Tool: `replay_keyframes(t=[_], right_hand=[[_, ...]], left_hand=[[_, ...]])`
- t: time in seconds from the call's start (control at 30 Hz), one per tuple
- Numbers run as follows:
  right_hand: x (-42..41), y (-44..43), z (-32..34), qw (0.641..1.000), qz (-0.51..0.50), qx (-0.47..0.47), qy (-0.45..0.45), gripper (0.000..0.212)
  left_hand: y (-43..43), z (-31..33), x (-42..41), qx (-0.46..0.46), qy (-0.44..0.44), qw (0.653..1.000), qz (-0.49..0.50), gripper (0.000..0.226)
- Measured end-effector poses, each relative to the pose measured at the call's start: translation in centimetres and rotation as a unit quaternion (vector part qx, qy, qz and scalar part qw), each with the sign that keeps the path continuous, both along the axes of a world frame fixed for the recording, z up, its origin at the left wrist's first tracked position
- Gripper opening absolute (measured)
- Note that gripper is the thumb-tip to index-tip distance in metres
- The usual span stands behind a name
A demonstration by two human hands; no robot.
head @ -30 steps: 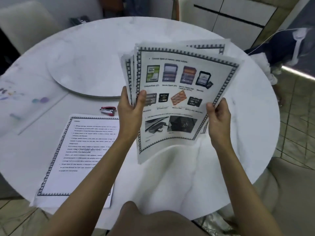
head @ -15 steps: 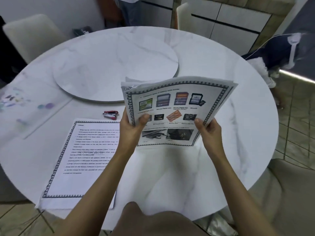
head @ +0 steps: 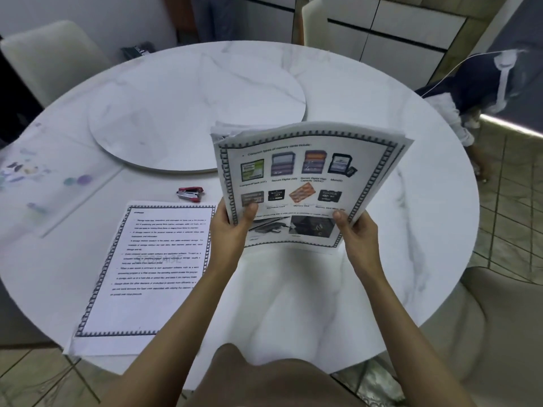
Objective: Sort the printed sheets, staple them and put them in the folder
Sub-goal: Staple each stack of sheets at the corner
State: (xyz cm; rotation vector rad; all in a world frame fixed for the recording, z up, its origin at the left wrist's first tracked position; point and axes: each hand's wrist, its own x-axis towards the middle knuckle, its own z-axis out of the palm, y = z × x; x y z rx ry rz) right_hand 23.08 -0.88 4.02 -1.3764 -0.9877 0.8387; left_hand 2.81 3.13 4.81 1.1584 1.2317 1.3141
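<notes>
Paper stack (head: 308, 171), left hand (head: 232, 230), right hand (head: 357, 236), fingers (head: 250, 212) seemingly curled round

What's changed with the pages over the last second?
The fanned stack of white printed sheets has been squared together and tipped back, lower toward the white marble table. The left hand and right hand kept gripping its lower corners. The bordered text sheet and small red stapler stayed put.
</notes>
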Motion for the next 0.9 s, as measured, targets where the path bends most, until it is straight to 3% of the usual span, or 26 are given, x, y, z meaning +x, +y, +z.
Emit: replay_keyframes(t=[0.13, 0.3, 0.5, 0.67, 0.9], right_hand=[[0.3, 0.2, 0.6, 1.000, -0.005, 0.018, 0.010, 0.011], [0.0, 0.6, 0.7, 1.000, -0.020, 0.017, 0.002, 0.011], [-0.1, 0.3, 0.9, 0.999, -0.037, 0.031, 0.015, 0.014], [-0.2, -0.5, -1.2, 1.000, -0.013, -0.007, -0.006, 0.016], [-0.4, 0.2, -0.6, 0.999, -0.030, -0.012, -0.025, 0.020]], left_hand=[[-0.1, -0.8, -0.3, -0.010, 0.022, 0.999, -0.022, 0.047], [-0.2, -1.3, 0.0, -0.009, 0.036, 0.999, -0.038, 0.035], [-0.7, -0.7, 0.1, 0.017, 0.042, 0.999, -0.018, 0.046], [-1.4, -2.4, 0.1, -0.009, 0.089, 0.995, -0.041, 0.027], [-1.2, -1.8, -0.7, -0.009, 0.091, 0.995, -0.029, 0.015]])
